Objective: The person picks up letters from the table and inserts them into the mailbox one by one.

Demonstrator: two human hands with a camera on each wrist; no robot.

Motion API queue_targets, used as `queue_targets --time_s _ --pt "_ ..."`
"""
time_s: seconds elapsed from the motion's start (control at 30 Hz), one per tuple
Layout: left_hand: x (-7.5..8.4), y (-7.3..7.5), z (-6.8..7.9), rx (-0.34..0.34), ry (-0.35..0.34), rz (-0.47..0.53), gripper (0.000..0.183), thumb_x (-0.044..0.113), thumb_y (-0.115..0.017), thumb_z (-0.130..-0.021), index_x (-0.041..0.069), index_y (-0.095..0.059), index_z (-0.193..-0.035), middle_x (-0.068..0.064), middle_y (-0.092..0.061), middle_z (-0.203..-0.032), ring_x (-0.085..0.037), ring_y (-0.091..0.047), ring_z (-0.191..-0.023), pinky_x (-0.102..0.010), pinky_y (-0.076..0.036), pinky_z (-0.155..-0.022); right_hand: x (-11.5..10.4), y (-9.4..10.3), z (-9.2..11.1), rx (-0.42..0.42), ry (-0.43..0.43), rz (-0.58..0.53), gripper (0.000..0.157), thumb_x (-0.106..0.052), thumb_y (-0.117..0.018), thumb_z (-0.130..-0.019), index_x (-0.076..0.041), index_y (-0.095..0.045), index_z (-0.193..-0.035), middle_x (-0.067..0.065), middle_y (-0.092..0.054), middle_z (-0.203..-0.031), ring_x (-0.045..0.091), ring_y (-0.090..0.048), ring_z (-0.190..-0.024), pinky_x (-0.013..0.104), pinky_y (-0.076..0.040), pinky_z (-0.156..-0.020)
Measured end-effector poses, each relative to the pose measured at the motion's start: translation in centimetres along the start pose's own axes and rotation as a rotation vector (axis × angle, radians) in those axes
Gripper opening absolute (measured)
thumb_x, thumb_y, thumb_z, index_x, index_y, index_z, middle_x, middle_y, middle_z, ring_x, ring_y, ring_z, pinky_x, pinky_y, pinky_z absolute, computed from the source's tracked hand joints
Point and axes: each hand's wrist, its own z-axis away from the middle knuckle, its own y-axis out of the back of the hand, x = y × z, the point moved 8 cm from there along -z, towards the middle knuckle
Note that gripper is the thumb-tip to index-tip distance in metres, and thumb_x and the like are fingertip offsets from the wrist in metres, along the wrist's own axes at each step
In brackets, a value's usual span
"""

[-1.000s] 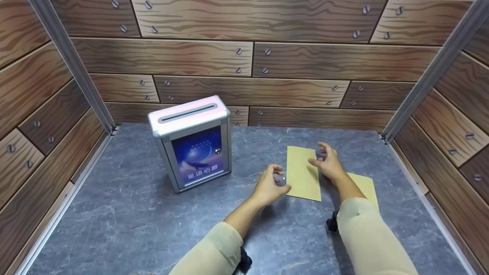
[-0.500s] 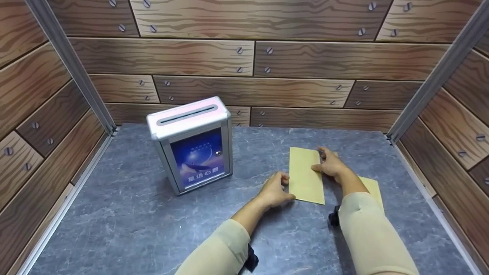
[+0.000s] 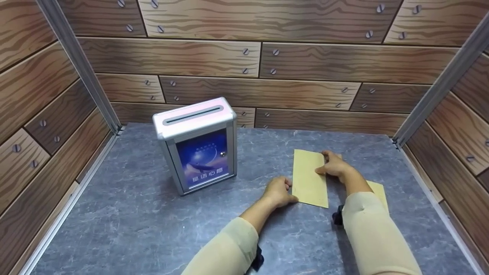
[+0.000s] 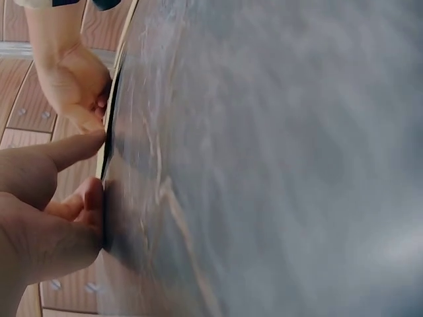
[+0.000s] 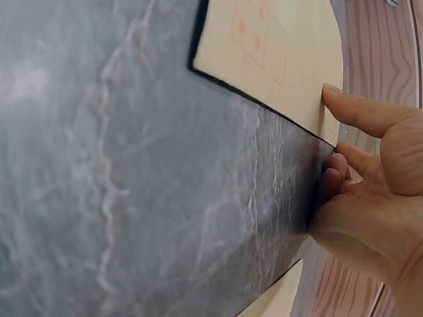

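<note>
A tan paper envelope [image 3: 310, 177] lies lengthwise on the grey marbled table in the head view. Reddish printed marks show on it in the right wrist view. My left hand [image 3: 279, 191] is at its near left corner, thumb on the corner and fingers curled by the left edge. At the far right edge, my right hand [image 3: 334, 166] pinches the envelope, thumb on top and the other fingers at or below the edge [image 5: 332, 145]. In the left wrist view, a dark gap shows under the envelope's rim [image 4: 109, 125]. A second tan envelope [image 3: 378, 193] is partly hidden beneath the right forearm.
A silver-framed box [image 3: 196, 149] with a slot in its top and a blue picture front stands upright on the left. Wood-patterned walls [image 3: 214, 57] with metal corner posts [image 3: 439, 84] enclose the table [image 3: 153, 236] at the back and sides.
Both hands have closed in on the envelope from slightly apart, the left reaching its near left corner and the right its right edge. The whole scene shifts slightly with the head.
</note>
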Motion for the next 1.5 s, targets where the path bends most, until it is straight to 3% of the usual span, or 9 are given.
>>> queue_targets --time_s 0.37,0.63,0.87,0.97,1.13,1.33,1.43,1.5 --pt "0.28 -0.60 0.17 0.004 -0.015 -0.125 0.038 0.017 -0.095 -0.082 0.008 -0.070 -0.110 -0.002 -0.067 -0.101 -0.016 -0.058 -0.096 -0.029 -0.053 -0.092 0.45 -0.15 0.15 0.004 -0.020 -0.011 0.096 -0.012 -0.074 -0.097 0.005 -0.013 -0.168 0.037 -0.008 -0.170 0.054 -0.016 -0.159 0.064 -0.021 -0.134" --pt "0.38 -1.04 0.27 -0.003 -0.022 -0.113 0.038 0.016 -0.095 -0.082 0.007 -0.070 -0.109 -0.002 -0.064 -0.103 -0.014 -0.054 -0.093 -0.028 -0.053 -0.092 0.74 -0.10 0.03 -0.006 -0.040 -0.025 0.091 -0.008 -0.074 -0.098 0.004 -0.016 -0.168 0.035 -0.010 -0.170 0.050 -0.019 -0.158 0.060 -0.026 -0.133" --pt "0.55 -0.63 0.28 0.015 -0.051 -0.155 0.038 0.016 -0.095 -0.081 0.006 -0.070 -0.108 -0.005 -0.068 -0.102 -0.018 -0.059 -0.097 -0.030 -0.053 -0.095 0.26 -0.48 0.23 0.005 0.011 -0.066 0.087 -0.003 -0.071 -0.098 0.003 -0.017 -0.166 0.030 -0.027 -0.159 0.041 -0.035 -0.145 0.049 -0.037 -0.123" --pt "0.62 -0.54 0.23 0.016 -0.059 -0.174 0.039 0.017 -0.095 -0.081 0.006 -0.070 -0.109 -0.006 -0.069 -0.102 -0.021 -0.061 -0.102 -0.030 -0.053 -0.097 0.20 -0.50 0.10 0.005 0.019 -0.085 0.093 -0.001 -0.071 -0.098 -0.001 -0.012 -0.170 0.027 -0.033 -0.150 0.037 -0.039 -0.138 0.045 -0.038 -0.118" --pt "0.85 -0.31 0.42 0.018 -0.068 -0.166 0.038 0.017 -0.094 -0.081 0.005 -0.071 -0.109 -0.006 -0.070 -0.103 -0.022 -0.062 -0.104 -0.033 -0.054 -0.099 0.58 -0.50 0.05 -0.025 -0.029 -0.097 0.101 -0.002 -0.069 -0.100 -0.010 -0.001 -0.174 0.030 -0.029 -0.161 0.040 -0.034 -0.148 0.052 -0.032 -0.128" --pt "0.91 -0.24 0.41 0.015 -0.059 -0.163 0.038 0.018 -0.094 -0.082 0.005 -0.071 -0.110 -0.007 -0.070 -0.106 -0.023 -0.063 -0.108 -0.034 -0.054 -0.101 0.48 -0.47 0.15 -0.028 -0.035 -0.110 0.095 -0.002 -0.069 -0.100 -0.009 -0.007 -0.173 0.032 -0.016 -0.175 0.044 -0.026 -0.160 0.057 -0.026 -0.134" --pt "0.84 -0.29 0.20 0.015 -0.061 -0.169 0.039 0.019 -0.094 -0.083 0.005 -0.071 -0.112 -0.008 -0.072 -0.109 -0.025 -0.063 -0.110 -0.033 -0.053 -0.102 0.34 -0.37 0.19 -0.011 -0.011 -0.128 0.094 -0.001 -0.070 -0.099 -0.009 -0.008 -0.169 0.032 -0.015 -0.175 0.042 -0.030 -0.157 0.052 -0.029 -0.132" --pt "0.78 -0.32 0.10 0.014 -0.063 -0.174 0.040 0.019 -0.094 -0.083 0.005 -0.072 -0.112 -0.008 -0.072 -0.109 -0.025 -0.063 -0.110 -0.033 -0.053 -0.102 0.38 -0.28 0.25 0.006 0.007 -0.138 0.091 0.000 -0.068 -0.099 -0.009 -0.009 -0.167 0.032 -0.023 -0.169 0.039 -0.039 -0.147 0.046 -0.038 -0.123"
